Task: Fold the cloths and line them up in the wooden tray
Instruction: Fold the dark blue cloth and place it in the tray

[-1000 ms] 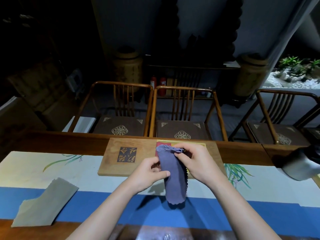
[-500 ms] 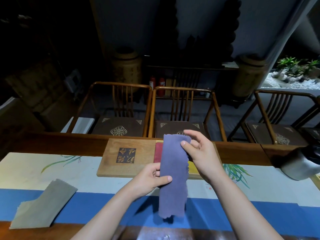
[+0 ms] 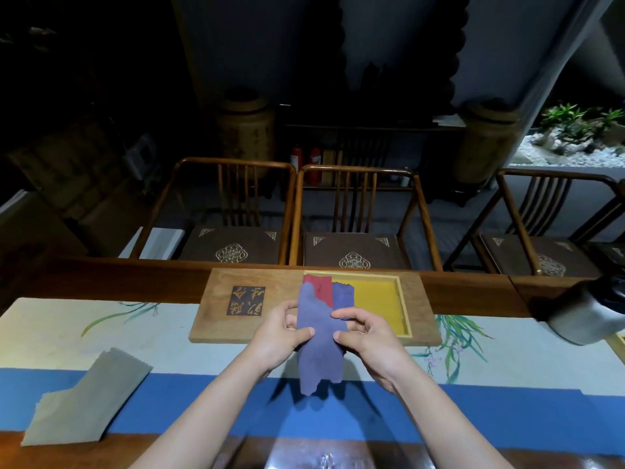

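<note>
We pinch a purple cloth [image 3: 318, 343] at mid-length, left hand [image 3: 279, 336] and right hand [image 3: 363, 338] each gripping an edge, holding it above the table [image 3: 507, 360] to fold it. Behind it, the wooden tray [image 3: 419, 306] already holds red [image 3: 319, 287] and blue [image 3: 343, 296] folded cloths. A grey cloth [image 3: 88, 394] waits left.

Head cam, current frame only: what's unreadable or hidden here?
- Near ends of the red cloth and blue cloth in the wooden tray: hidden behind the purple cloth and the right hand.
- Left hand fingers: behind the purple cloth.
- Grey object: blurred, cut by the right edge.
- Dark room behind the chairs: too dim.
</note>
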